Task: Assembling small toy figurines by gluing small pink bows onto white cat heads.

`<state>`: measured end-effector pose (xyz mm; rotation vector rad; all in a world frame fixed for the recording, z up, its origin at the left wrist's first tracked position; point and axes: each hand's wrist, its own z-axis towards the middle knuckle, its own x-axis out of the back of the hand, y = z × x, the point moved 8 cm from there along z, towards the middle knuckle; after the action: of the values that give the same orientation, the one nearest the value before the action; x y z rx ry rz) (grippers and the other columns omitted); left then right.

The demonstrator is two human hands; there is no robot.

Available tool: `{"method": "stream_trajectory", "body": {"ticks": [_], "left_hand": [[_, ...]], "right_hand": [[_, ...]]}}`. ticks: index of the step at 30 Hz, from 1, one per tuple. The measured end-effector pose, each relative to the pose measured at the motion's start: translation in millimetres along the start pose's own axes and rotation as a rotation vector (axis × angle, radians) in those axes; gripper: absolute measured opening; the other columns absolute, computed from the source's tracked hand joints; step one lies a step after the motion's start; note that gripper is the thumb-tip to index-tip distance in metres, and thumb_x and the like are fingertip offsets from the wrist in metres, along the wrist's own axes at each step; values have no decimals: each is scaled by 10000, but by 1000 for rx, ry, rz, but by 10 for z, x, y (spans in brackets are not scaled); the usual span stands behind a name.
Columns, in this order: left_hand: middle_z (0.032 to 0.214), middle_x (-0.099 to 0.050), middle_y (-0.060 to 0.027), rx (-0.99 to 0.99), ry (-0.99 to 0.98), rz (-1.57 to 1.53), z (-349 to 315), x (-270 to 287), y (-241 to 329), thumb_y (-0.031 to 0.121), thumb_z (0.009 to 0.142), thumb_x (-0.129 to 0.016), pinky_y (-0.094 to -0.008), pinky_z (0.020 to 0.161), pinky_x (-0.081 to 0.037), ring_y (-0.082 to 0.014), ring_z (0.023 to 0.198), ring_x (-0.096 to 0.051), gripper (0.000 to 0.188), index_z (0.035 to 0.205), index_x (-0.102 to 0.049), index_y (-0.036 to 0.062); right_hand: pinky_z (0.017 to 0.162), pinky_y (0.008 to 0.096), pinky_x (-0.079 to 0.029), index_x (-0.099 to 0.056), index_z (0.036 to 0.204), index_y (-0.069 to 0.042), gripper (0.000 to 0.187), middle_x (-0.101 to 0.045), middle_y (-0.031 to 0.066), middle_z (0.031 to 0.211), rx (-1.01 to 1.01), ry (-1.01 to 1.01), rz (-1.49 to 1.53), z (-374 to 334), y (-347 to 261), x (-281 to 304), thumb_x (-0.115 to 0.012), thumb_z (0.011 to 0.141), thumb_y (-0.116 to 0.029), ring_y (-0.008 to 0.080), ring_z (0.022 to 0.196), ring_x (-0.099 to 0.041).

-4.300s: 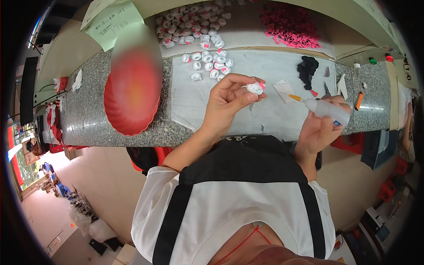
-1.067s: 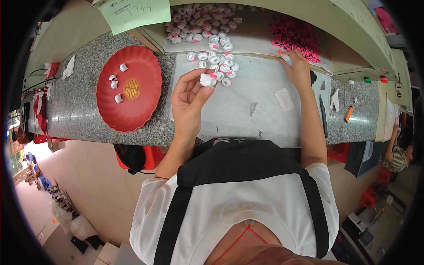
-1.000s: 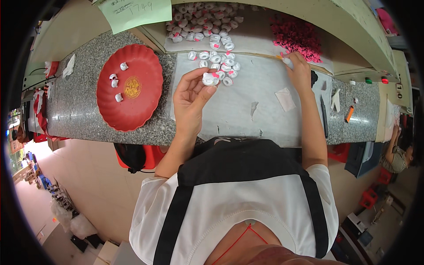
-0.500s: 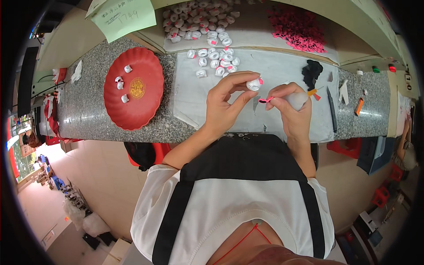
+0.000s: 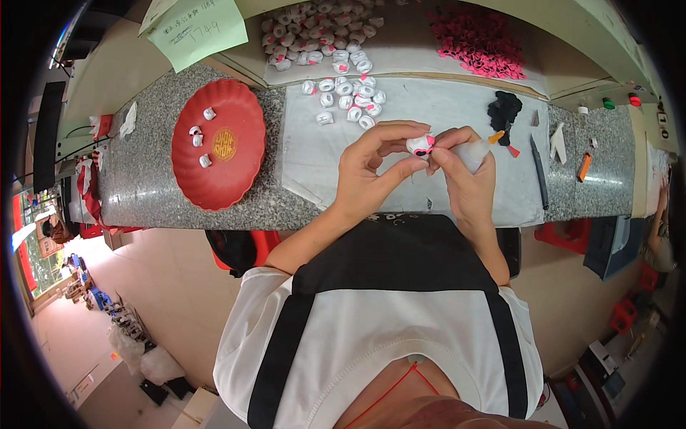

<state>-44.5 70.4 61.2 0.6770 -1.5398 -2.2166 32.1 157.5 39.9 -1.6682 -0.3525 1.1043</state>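
A small rounded white piece with a pink patch is pinched between the thumb and fingers of my left hand. Against its right side, the fingertips of my right hand press a small pink-and-black piece, partly hidden by the fingers. Tucked in that same hand is a translucent squeeze bottle with an orange tip pointing up and to the right. Just beyond my hands lies a loose group of similar white pieces on the white sheet.
A red scalloped plate at left holds several white pieces. On the back shelf are a white heap and a pink heap. Black pieces, a dark pen-like tool and an orange-handled item lie at right.
My right hand has moved left and slightly up, bringing the pink-and-black piece from apart to against the white piece. My left hand still holds the white piece.
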Motion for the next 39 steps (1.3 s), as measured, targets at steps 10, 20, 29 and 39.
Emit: {"method": "stream_trajectory", "body": {"ticks": [10, 20, 29, 39], "left_hand": [[995, -505, -155, 219, -9, -280, -38, 20, -102, 10, 740, -524, -285, 806, -387, -177, 924, -494, 235, 966, -467, -19], [933, -543, -103, 80, -84, -176, -69, 15, -28, -8, 718, -554, -286, 811, -393, -162, 888, -513, 217, 932, -515, -20], [929, -548, -95, 170, -56, -174, -62, 14, -74, -6, 727, -546, -270, 805, -401, -145, 885, -517, 221, 945, -513, -23], [920, -553, -103, 146, -20, -167, -91, 22, -122, -8, 722, -551, -281, 801, -406, -152, 876, -522, 237, 954, -505, -26]], "right_hand": [[522, 182, -392, -490, 953, 16, 310, -536, 59, 726, 0, -108, -148, -29, -97, -160, -602, 664, 17, 78, 604, -478], [510, 237, -425, -517, 873, 30, 239, -528, 93, 757, -33, -126, -123, -70, -37, -112, -601, 650, 19, 139, 610, -517], [521, 244, -430, -522, 893, 34, 253, -522, 94, 749, -34, -54, -167, -75, -37, -78, -596, 651, 20, 142, 594, -519], [530, 248, -434, -521, 891, 41, 241, -526, 94, 730, -46, -57, -162, -77, -25, -77, -558, 653, 48, 146, 592, -523]]}}
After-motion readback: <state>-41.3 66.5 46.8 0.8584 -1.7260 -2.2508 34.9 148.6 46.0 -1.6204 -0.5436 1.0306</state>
